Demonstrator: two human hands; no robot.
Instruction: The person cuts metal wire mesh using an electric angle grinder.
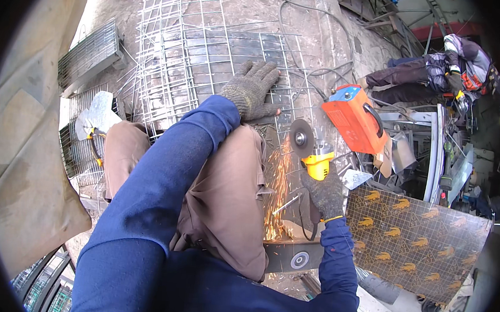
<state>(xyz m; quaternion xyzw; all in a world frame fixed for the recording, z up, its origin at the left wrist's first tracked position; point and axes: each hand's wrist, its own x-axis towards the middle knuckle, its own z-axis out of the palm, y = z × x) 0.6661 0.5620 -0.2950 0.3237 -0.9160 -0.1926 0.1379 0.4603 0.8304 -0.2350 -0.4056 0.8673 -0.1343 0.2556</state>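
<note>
My left hand (250, 92), in a grey knit glove, lies flat with its fingers stretched out on a welded wire mesh (181, 64). In its own dark glove, my right hand (324, 193) is wrapped round a yellow angle grinder (320, 164). The grinder's dark cutting disc (301, 137) stands upright at the right edge of the mesh. Orange sparks (277, 195) stream from below the disc toward me, past my right knee. The disc hides the exact spot where it meets the wire. Most of the grinder's body is covered by my hand.
Just right of the grinder stands an orange box-shaped machine (351, 121) with a black handle. Black cables (315, 10) run over the floor behind it. A co-worker (430, 73) is at the far right. A patterned sheet (412, 245) lies at lower right, near a metal beam (280, 255).
</note>
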